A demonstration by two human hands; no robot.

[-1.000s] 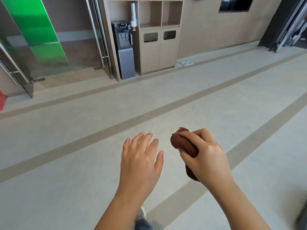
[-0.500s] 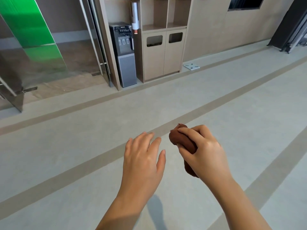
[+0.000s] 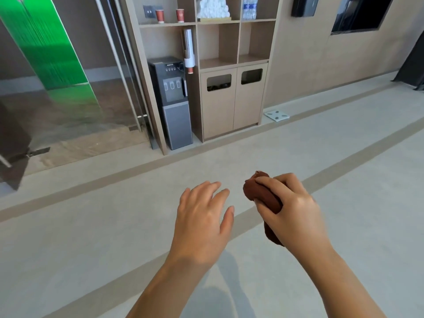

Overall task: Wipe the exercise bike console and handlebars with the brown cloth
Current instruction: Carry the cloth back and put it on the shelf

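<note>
My right hand [image 3: 291, 210] is closed around a bunched brown cloth [image 3: 258, 192]; one end sticks out past my fingers and the other hangs below my palm. My left hand [image 3: 203, 214] floats beside it, palm down, fingers spread, holding nothing. Both hands are over a pale floor. No exercise bike, console or handlebar is in view.
Ahead stands a wooden shelf unit [image 3: 231, 65] with two bin doors, a grey water dispenser [image 3: 171, 99] at its left and a glass door [image 3: 68, 76] further left. A white bathroom scale [image 3: 276, 115] lies on the floor by the wall. Dark equipment [image 3: 413, 70] shows at the far right.
The view has swung up and to the left, bringing the shelf unit and dispenser closer and more central. My hands keep the same pose, cloth still gripped in the right.
</note>
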